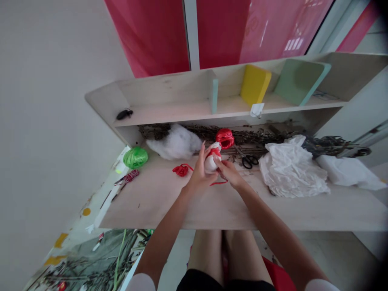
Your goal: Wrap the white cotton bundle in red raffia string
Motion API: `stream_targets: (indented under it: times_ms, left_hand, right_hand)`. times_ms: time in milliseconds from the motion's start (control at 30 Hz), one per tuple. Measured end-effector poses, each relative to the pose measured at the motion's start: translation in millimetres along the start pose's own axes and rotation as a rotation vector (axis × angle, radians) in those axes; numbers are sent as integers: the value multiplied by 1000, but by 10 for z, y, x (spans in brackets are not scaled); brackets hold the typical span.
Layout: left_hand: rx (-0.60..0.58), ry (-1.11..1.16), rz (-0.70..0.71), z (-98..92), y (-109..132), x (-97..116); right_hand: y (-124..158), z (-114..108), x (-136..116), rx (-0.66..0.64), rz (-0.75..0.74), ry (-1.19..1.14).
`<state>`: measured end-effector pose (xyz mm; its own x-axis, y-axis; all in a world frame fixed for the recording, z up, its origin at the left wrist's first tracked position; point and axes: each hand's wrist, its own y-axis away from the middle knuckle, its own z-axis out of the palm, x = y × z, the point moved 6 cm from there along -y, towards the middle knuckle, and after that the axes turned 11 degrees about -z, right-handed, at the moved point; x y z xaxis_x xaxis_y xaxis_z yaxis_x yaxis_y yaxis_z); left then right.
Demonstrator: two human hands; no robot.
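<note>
Left hand [198,173] and right hand [230,173] pinch a white bundle [209,165] (red raffia [214,152] around it).

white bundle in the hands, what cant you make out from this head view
Head view:
- white bundle: its lower side and how the red strip is fastened are hidden by the left hand and right hand
- scissors: blades too small to make out against the dried twigs
- plant stems: cut off by the bottom edge
</note>
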<state>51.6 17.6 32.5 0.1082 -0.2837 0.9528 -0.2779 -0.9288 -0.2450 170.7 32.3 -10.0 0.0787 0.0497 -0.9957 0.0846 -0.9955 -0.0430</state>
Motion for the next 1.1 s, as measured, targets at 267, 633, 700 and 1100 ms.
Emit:
stream_targets:
  times_ms: [267,633,700,1100]
  left_hand:
    - [131,811,-479,-231,-94,-316]
    - [165,745,-525,-195,-97,-349]
    - [221,741,-506,-236,-114,-363]
    - [359,794,-514,-546,-119,-317]
  right_hand:
    - [93,133,-221,-202,-115,-239]
    - [79,138,-215,-197,-107,-101]
    - [66,113,-225,-171,-139,-50]
    - [22,-112,-356,-15,-398,188]
